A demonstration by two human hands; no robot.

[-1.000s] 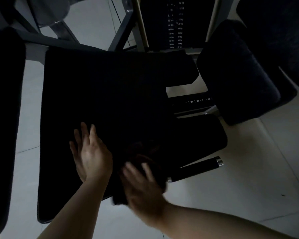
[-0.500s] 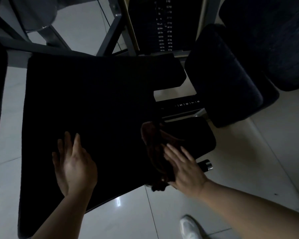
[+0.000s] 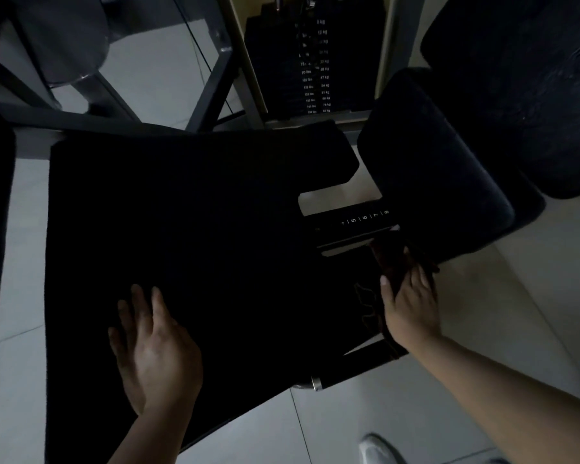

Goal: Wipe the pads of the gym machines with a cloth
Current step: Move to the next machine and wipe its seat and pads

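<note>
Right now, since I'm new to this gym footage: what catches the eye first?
The big black seat pad fills the middle, with the left hand lying flat on its near part. At the pad's right edge the right hand presses a dark cloth, and behind stands the weight stack.

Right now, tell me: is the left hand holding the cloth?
No. The left hand lies flat and empty on the seat pad; the right hand holds the cloth.

1. The weight stack (image 3: 315,67) at the top has small white numbers in lbs and kg. Some can be read: 47 kg, 54 kg, 61 kg.
2. The black bar (image 3: 352,220) beside the seat pad shows 5, 6, 7, 8.
</note>
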